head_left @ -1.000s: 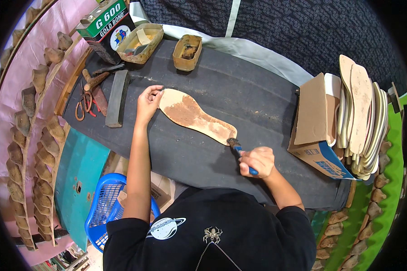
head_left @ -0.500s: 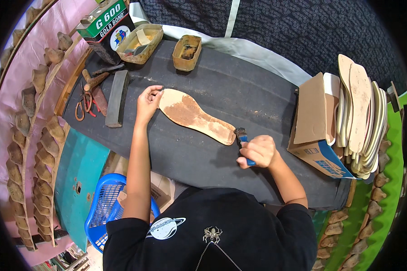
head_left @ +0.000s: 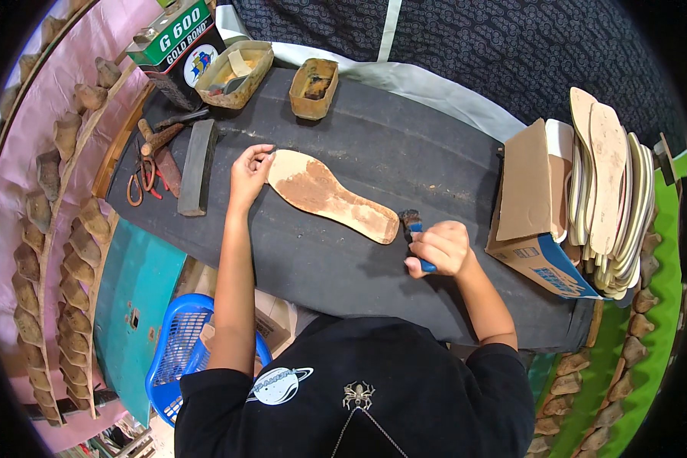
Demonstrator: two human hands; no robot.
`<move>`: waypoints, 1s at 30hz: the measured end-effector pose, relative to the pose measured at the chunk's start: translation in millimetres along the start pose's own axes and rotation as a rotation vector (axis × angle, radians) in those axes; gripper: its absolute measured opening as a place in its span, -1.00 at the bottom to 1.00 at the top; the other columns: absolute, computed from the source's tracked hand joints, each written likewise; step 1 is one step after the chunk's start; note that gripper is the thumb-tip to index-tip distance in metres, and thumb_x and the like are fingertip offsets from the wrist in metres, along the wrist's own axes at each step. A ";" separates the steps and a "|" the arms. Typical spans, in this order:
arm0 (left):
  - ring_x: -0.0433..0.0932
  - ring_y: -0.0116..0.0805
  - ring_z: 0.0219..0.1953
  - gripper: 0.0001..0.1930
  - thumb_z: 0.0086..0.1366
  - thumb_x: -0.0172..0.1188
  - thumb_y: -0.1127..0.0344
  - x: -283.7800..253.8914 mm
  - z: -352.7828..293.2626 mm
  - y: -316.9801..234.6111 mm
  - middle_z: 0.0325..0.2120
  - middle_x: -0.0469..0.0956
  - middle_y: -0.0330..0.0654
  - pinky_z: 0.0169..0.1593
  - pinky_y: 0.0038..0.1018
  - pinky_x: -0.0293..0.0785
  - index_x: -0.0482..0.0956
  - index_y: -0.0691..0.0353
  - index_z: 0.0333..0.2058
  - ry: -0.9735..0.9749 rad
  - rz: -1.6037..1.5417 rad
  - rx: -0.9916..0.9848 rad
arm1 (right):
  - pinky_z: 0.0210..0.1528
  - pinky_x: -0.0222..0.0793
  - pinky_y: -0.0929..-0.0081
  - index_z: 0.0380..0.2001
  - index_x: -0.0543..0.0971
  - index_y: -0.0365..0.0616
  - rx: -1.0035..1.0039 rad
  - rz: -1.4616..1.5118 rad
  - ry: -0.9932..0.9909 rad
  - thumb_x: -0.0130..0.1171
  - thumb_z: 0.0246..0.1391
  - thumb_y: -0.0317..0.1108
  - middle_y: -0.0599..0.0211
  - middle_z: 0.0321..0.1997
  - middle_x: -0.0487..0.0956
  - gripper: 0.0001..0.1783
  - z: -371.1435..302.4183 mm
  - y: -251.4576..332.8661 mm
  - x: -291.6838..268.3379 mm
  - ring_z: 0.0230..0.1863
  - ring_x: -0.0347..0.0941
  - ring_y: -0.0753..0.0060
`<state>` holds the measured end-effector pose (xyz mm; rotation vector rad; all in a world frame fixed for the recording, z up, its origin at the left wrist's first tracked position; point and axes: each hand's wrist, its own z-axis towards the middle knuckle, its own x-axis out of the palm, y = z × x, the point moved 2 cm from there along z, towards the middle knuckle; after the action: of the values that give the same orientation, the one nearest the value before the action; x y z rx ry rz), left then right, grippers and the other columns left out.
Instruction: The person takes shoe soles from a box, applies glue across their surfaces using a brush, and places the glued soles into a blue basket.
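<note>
A tan insole (head_left: 324, 197) lies slantwise on the dark table, its upper face partly coated in a brown, damp-looking smear. At its broad end, my left hand (head_left: 249, 177) pinches the edge between thumb and fingers. My right hand (head_left: 441, 249) is wrapped round the blue handle of a brush (head_left: 414, 223). The brush's dark bristles sit just right of the insole's narrow end, apart from it.
Two shallow tubs (head_left: 314, 89) and a glue can (head_left: 177, 55) stand at the far side. A grey block (head_left: 198, 167), a hammer (head_left: 162, 137) and scissors (head_left: 140, 180) lie left. A cardboard box (head_left: 527, 195) and stacked insoles (head_left: 607, 183) stand right; a blue basket (head_left: 177, 347) is below.
My right hand has shifted slightly right with the brush, widening the gap between its bristles and the insole's narrow end. My left hand and the insole have stayed in place.
</note>
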<state>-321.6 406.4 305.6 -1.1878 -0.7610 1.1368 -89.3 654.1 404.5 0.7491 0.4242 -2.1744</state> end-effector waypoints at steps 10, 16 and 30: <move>0.30 -0.74 -0.58 -0.80 0.08 0.07 0.50 -0.9 1.7 2.4 -0.55 0.39 -0.35 -0.55 -0.82 0.20 0.40 0.38 -0.27 -0.016 -0.062 -0.014 | -0.84 0.06 0.73 -0.76 0.40 -0.20 -0.157 0.120 0.033 0.12 -0.25 -0.29 0.35 -0.73 0.38 -0.77 9.3 33.8 7.2 -0.84 0.20 0.61; 0.32 -0.73 -0.56 -0.81 0.08 0.07 0.50 0.7 1.0 -0.2 -0.54 0.40 -0.34 -0.53 -0.82 0.22 0.40 0.38 -0.27 -0.017 -0.077 -0.022 | -0.76 0.23 0.65 -0.77 0.42 -0.15 0.151 0.297 -0.167 0.12 -0.27 -0.36 0.38 -0.77 0.41 -0.83 9.6 13.5 4.8 -0.76 0.37 0.50; 0.38 -0.65 -0.50 -0.83 0.07 0.11 0.43 -0.8 0.8 0.4 -0.53 0.45 -0.28 -0.42 -0.73 0.33 0.46 0.38 -0.35 0.006 -0.001 -0.042 | -0.71 0.24 0.57 -0.76 0.35 -0.15 0.341 0.448 -0.073 0.05 -0.35 -0.48 0.34 -0.73 0.42 -0.90 16.8 -1.0 25.1 -0.74 0.36 0.41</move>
<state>-322.7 405.9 305.5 -1.2256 -0.7846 1.1212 -109.4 631.8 401.5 0.8507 -0.1504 -1.8551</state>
